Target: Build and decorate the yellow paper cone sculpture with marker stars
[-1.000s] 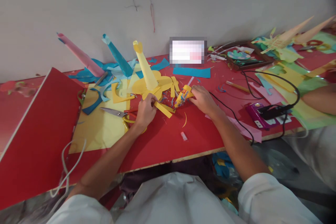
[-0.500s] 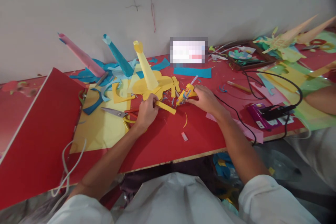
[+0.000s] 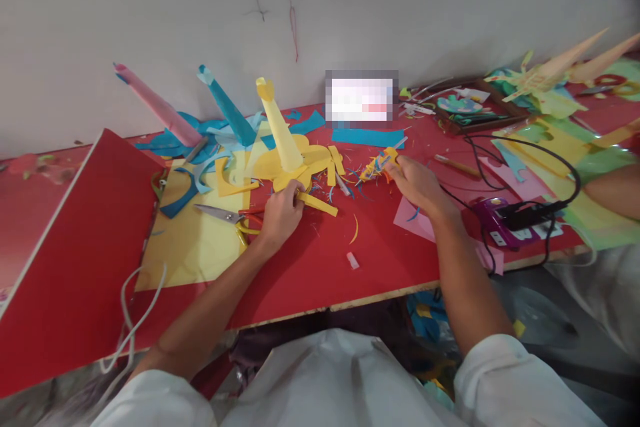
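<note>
My left hand (image 3: 284, 213) pinches one end of a yellow strip (image 3: 320, 204), which points right over the red table (image 3: 310, 267). My right hand (image 3: 413, 180) is closed on a yellow glue gun (image 3: 383, 163) with a clear stick out of its back; its tip points left, and blue and yellow scraps cling round it. Just behind my left hand lies a yellow petalled paper piece (image 3: 313, 159) with a pale yellow cone (image 3: 280, 130) standing on it. Orange-and-yellow-handled scissors (image 3: 225, 215) lie left of my left hand.
Blue (image 3: 233, 117) and pink (image 3: 163, 107) cones stand at the back left. A red board (image 3: 75, 247) leans at the left. A purple power box (image 3: 500, 223) with black cables sits at the right, near another person's arm (image 3: 613, 190). A brown tray (image 3: 505, 107) is behind.
My right hand has moved right and slightly back with the glue gun, away from the yellow strip. My left hand still holds the strip in nearly the same place.
</note>
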`<action>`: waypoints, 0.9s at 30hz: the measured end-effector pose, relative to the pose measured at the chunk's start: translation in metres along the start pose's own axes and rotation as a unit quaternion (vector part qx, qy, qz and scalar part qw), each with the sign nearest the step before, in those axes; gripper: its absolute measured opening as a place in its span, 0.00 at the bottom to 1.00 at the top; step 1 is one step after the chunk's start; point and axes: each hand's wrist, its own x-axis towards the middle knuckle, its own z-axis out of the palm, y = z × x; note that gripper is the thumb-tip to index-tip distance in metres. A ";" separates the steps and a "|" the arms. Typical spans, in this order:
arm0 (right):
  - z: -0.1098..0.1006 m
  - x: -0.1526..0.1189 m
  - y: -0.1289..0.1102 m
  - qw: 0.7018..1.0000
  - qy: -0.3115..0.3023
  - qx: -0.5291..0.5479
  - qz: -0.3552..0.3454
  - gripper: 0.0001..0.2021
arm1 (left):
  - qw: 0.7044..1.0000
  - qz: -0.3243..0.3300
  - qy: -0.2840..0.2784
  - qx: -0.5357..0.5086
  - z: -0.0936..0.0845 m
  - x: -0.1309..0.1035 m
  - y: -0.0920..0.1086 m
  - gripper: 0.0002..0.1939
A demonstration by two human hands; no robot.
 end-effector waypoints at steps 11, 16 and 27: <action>-0.011 0.002 -0.016 0.985 0.138 0.101 -0.028 0.29 | 0.999 0.042 0.023 -0.014 0.000 -0.004 0.002 0.17; -0.011 -0.001 -0.086 0.940 -0.049 0.250 -0.227 0.24 | 0.997 0.068 0.041 -0.019 -0.002 -0.007 0.003 0.16; 0.013 0.008 -0.156 0.934 -0.141 0.160 -0.285 0.21 | 0.997 0.058 0.053 0.024 -0.008 -0.012 0.010 0.18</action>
